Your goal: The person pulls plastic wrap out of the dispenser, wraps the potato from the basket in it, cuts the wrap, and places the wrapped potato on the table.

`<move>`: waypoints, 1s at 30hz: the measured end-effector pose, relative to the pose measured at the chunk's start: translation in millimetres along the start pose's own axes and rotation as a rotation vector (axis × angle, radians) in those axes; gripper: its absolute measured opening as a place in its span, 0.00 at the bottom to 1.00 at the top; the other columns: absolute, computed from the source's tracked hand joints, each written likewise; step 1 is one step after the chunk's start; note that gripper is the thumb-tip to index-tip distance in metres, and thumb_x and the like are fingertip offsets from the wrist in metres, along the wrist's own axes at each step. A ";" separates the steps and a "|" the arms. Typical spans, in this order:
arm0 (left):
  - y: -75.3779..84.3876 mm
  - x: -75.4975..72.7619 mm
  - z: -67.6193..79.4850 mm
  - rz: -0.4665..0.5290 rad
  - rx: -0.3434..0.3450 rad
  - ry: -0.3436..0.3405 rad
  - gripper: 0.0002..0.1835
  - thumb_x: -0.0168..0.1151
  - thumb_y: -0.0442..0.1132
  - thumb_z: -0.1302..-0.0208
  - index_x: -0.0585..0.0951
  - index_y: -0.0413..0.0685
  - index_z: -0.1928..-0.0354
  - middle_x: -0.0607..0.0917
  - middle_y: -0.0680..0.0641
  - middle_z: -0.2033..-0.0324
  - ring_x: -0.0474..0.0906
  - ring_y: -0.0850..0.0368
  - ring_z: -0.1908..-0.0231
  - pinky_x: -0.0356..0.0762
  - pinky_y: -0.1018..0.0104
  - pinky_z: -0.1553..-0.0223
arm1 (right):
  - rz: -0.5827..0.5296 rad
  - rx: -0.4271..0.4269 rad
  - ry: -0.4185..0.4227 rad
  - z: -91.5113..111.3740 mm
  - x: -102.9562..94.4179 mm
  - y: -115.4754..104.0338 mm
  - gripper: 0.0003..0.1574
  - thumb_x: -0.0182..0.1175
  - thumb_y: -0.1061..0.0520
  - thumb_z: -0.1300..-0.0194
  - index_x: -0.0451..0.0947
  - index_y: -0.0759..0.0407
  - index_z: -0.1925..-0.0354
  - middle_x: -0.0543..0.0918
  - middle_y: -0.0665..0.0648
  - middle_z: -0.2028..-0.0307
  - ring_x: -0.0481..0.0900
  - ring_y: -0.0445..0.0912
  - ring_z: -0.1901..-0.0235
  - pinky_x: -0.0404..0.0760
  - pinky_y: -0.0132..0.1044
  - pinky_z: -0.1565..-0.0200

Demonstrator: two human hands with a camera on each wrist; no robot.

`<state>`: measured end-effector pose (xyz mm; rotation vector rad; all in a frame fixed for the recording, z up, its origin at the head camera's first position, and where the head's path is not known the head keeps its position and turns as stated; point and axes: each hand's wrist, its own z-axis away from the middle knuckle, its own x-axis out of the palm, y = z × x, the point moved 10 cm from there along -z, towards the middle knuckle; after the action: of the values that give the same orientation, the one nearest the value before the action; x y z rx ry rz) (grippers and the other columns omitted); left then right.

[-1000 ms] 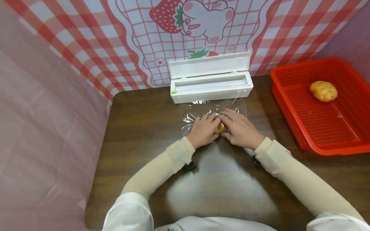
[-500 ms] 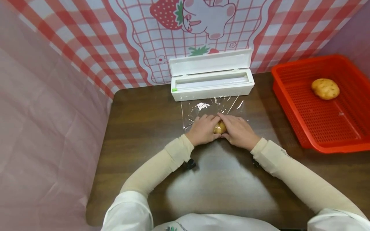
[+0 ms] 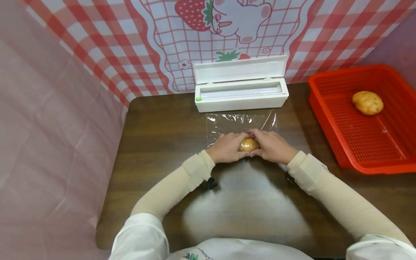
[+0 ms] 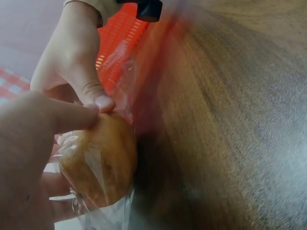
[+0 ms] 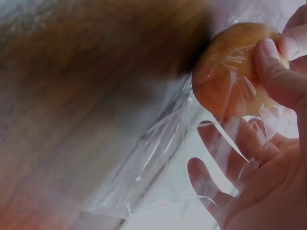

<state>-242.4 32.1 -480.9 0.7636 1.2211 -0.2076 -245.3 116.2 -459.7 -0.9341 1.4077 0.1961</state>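
A potato with clear cling film over it sits between both hands above the brown table. My left hand grips its left side, and my right hand holds the right side. The thumbs meet at the near side of the potato. Through the left wrist view, the film clings in creases to the potato. In the right wrist view, loose film trails from the potato, and the right fingers show through it. More film spreads beyond the hands, its far edge close to the white dispenser box.
The white cling film box stands at the back with its lid up and a roll inside. A red plastic basket on the right holds another potato. Checked cloth hangs behind the table.
Film that overlapped the front of the box now lies just in front of it, flatter and with straighter edges. Both hands have shifted their fingers slightly around the potato, and more of it shows.
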 end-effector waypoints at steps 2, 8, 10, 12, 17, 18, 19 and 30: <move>-1.8 0.9 0.0 0.013 -0.004 -0.013 0.35 0.62 0.59 0.32 0.67 0.55 0.29 0.82 0.51 0.44 0.76 0.56 0.52 0.69 0.59 0.54 | -0.024 0.007 -0.016 -0.7 0.1 0.8 0.45 0.79 0.53 0.48 0.67 0.64 0.39 0.85 0.64 0.51 0.84 0.59 0.54 0.80 0.57 0.52; -3.9 0.5 0.9 0.013 -0.002 -0.024 0.35 0.63 0.62 0.34 0.66 0.54 0.33 0.82 0.51 0.46 0.75 0.53 0.45 0.67 0.56 0.48 | -0.105 0.024 -0.070 -1.4 0.4 3.1 0.45 0.80 0.55 0.49 0.66 0.65 0.41 0.87 0.64 0.53 0.86 0.57 0.57 0.82 0.54 0.54; -2.4 0.3 1.7 0.007 0.006 -0.028 0.33 0.61 0.62 0.33 0.67 0.55 0.35 0.82 0.51 0.44 0.73 0.51 0.41 0.66 0.55 0.46 | -0.126 0.022 -0.080 -1.5 0.0 3.3 0.45 0.80 0.55 0.50 0.66 0.66 0.41 0.87 0.64 0.54 0.86 0.57 0.57 0.82 0.54 0.55; -0.5 -0.2 2.5 -0.019 0.013 -0.026 0.32 0.60 0.63 0.33 0.68 0.56 0.34 0.80 0.52 0.41 0.70 0.50 0.37 0.65 0.54 0.45 | -0.144 0.010 -0.087 -1.9 -0.8 2.2 0.44 0.79 0.56 0.49 0.66 0.66 0.42 0.87 0.64 0.54 0.86 0.57 0.57 0.82 0.54 0.54; 5.3 -4.0 6.2 -0.206 0.035 0.018 0.39 0.60 0.68 0.36 0.70 0.56 0.30 0.71 0.49 0.33 0.63 0.49 0.34 0.66 0.51 0.43 | -0.171 0.002 -0.114 -4.4 -0.7 2.4 0.41 0.78 0.58 0.47 0.67 0.68 0.42 0.86 0.66 0.53 0.85 0.58 0.56 0.82 0.54 0.53; 7.0 -4.6 7.0 -0.245 0.043 0.029 0.40 0.61 0.68 0.37 0.70 0.55 0.30 0.71 0.48 0.34 0.63 0.49 0.35 0.66 0.50 0.44 | -0.175 0.007 -0.120 -4.9 -0.4 3.2 0.40 0.77 0.58 0.46 0.67 0.69 0.42 0.86 0.66 0.54 0.85 0.58 0.56 0.82 0.53 0.53; 8.3 -4.8 7.4 -0.277 0.050 0.037 0.40 0.61 0.68 0.37 0.70 0.54 0.29 0.72 0.47 0.36 0.64 0.49 0.37 0.67 0.51 0.45 | -0.180 0.014 -0.125 -5.4 -0.3 4.4 0.40 0.77 0.59 0.46 0.67 0.70 0.42 0.86 0.67 0.54 0.86 0.58 0.57 0.82 0.53 0.53; 2.6 -1.6 -0.9 -0.323 0.044 0.002 0.37 0.61 0.62 0.33 0.71 0.49 0.29 0.78 0.48 0.44 0.70 0.52 0.45 0.71 0.56 0.50 | -0.099 0.106 -0.157 -3.9 1.9 14.4 0.51 0.72 0.51 0.39 0.60 0.71 0.28 0.79 0.73 0.44 0.81 0.63 0.48 0.76 0.60 0.45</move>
<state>-242.2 34.1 -478.5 0.6006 1.3420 -0.4993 -256.9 122.3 -467.3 -0.8791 1.2129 0.1166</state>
